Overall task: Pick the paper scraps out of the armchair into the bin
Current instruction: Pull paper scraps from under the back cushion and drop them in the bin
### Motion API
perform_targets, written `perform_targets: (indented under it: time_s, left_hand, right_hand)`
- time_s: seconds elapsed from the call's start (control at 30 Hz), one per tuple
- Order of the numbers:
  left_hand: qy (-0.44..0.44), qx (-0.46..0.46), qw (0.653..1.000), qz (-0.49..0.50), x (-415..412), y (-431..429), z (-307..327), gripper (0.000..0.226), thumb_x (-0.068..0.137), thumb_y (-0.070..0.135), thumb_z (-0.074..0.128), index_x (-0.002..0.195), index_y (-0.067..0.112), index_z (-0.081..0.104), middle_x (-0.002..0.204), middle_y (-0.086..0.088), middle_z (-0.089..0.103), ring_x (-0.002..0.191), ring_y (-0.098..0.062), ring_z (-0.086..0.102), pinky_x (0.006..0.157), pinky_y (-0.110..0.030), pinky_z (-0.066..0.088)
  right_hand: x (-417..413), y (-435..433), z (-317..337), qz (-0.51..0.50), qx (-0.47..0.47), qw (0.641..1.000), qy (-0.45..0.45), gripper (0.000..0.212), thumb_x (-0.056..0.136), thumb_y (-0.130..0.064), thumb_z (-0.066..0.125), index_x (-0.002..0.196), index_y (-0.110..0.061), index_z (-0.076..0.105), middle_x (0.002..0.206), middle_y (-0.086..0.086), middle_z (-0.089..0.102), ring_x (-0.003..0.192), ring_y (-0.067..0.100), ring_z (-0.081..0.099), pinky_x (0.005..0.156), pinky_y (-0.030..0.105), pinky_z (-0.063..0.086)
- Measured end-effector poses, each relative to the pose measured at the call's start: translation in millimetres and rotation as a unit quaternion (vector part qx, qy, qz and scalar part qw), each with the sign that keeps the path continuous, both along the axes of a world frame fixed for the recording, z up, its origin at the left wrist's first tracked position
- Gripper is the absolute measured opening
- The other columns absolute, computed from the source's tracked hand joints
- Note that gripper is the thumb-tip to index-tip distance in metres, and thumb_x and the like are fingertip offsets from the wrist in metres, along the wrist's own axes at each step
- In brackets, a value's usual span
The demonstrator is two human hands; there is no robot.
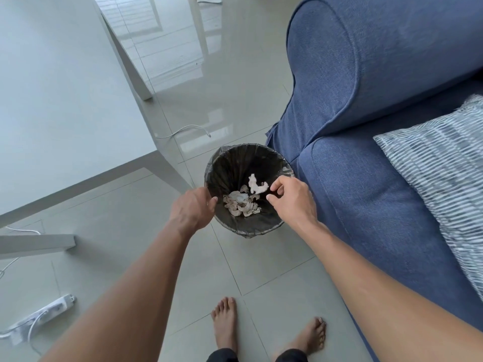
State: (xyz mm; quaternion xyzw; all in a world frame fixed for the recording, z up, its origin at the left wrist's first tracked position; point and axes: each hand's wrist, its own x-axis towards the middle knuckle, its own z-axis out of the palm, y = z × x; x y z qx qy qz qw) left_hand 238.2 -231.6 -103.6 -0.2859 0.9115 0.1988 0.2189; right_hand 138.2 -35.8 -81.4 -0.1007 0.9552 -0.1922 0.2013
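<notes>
A small bin (230, 163) lined with a black bag stands on the floor against the front left corner of the blue armchair (366, 184). Several crumpled paper scraps (241, 205) lie at its bottom. One white scrap (254, 186) hangs in the air inside the bin, just left of my right hand (292, 198), whose fingers are spread apart over the right rim with nothing in them. My left hand (192, 209) rests on the bin's left rim, fingers curled over the edge.
A striped grey cushion (444, 173) lies on the armchair seat. A white table (65, 100) stands at left with its legs near the bin. A power strip (39, 318) and white cables lie on the tiled floor. My bare feet (266, 333) are below.
</notes>
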Motion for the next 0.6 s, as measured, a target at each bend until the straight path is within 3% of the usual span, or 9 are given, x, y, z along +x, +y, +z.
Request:
perform_targets:
  time_s: [0.23, 0.47, 0.6]
  left_hand:
    - [0.012, -0.006, 1.000, -0.003, -4.1, 8.5, 9.1, 0.030, 0.101, 0.040, 0.048, 0.104, 0.016, 0.066, 0.104, -0.013, 0.073, 0.096, -0.038, 0.067, 0.074, -0.038, 0.050]
    - [0.143, -0.005, 0.989, -0.044, -33.9, 33.4, 41.6, 0.029, 0.100, 0.048, 0.046, 0.092, 0.025, 0.062, 0.087, 0.003, 0.069, 0.078, -0.024, 0.067, 0.060, -0.032, 0.046]
    - [0.205, -0.014, 0.976, -0.079, -73.7, 74.5, 69.2, 0.033, 0.099, 0.053, 0.042, 0.096, 0.026, 0.062, 0.087, 0.006, 0.069, 0.077, -0.020, 0.067, 0.064, -0.035, 0.054]
  right_hand:
    - [-7.1, 16.9, 12.1, -0.002, -0.018, 1.000, 0.011, 0.014, 0.091, -0.027, 0.067, 0.105, -0.023, 0.066, 0.104, -0.001, 0.063, 0.094, 0.020, 0.061, 0.072, 0.031, 0.047]
    - [-44.1, 68.3, 48.5, -0.022, -0.053, 0.992, 0.115, 0.018, 0.097, -0.026, 0.058, 0.112, -0.017, 0.062, 0.108, 0.004, 0.059, 0.103, 0.024, 0.055, 0.077, 0.043, 0.052]
    - [-72.1, 125.4, 70.5, -0.055, -0.070, 0.979, 0.181, 0.021, 0.096, -0.023, 0.058, 0.115, -0.013, 0.062, 0.106, 0.005, 0.059, 0.101, 0.025, 0.055, 0.082, 0.041, 0.050]
